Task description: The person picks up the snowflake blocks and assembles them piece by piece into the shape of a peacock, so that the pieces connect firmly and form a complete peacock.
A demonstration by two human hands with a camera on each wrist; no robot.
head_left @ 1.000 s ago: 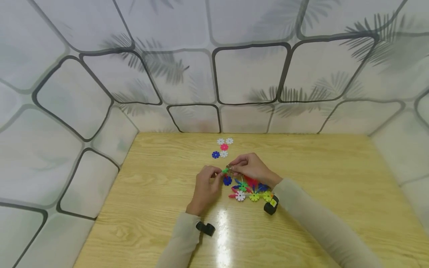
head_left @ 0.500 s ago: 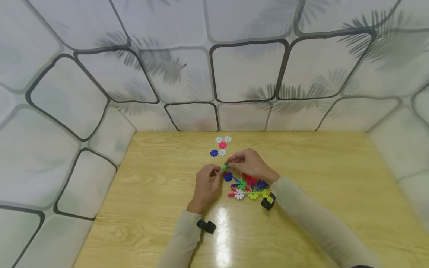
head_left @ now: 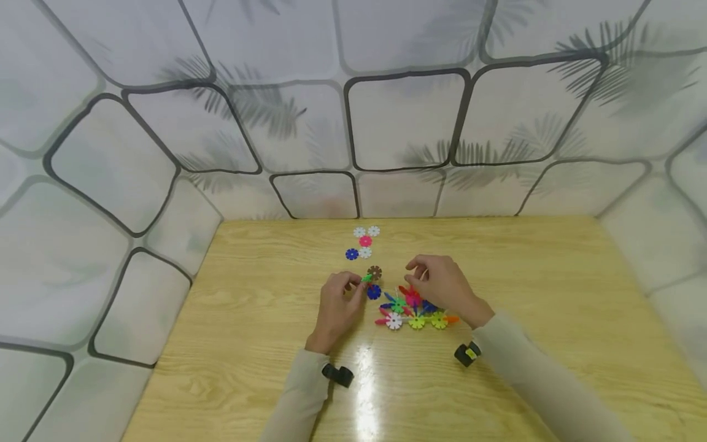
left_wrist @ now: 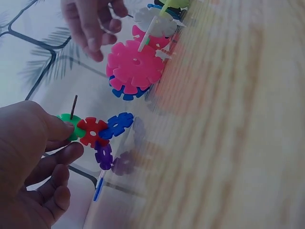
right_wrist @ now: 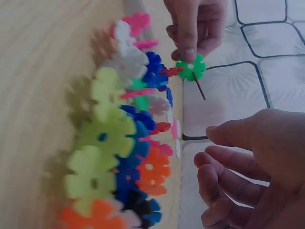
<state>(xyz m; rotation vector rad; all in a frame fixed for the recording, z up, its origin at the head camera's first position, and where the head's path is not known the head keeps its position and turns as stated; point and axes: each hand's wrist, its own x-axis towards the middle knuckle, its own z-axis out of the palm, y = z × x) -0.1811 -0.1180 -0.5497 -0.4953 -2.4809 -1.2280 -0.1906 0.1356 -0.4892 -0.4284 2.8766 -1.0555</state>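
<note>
My left hand (head_left: 339, 310) pinches a green notched plastic disc (right_wrist: 196, 64) between thumb and fingers. A brown disc (head_left: 375, 272) is slotted onto the green one and appears edge-on in both wrist views. A red disc (left_wrist: 90, 134), a blue disc (left_wrist: 117, 125) and a purple disc (left_wrist: 103, 155) join on in the same small cluster. To the right, my right hand (head_left: 444, 285) hovers with loosely bent fingers and holds nothing. Below it lies a larger assembly of interlocked flower-shaped discs (head_left: 417, 320) in yellow, white, pink, green, blue and orange.
Behind the hands, loose discs lie flat on the wooden table (head_left: 248, 368): white ones, a pink one (head_left: 366, 241) and a blue one (head_left: 351, 253). A patterned wall covering (head_left: 409, 123) rises at the table's back edge and the sides.
My right hand has let go of the brown disc and moved right, above the larger assembly. The left hand stays nearly in place with the green disc.
</note>
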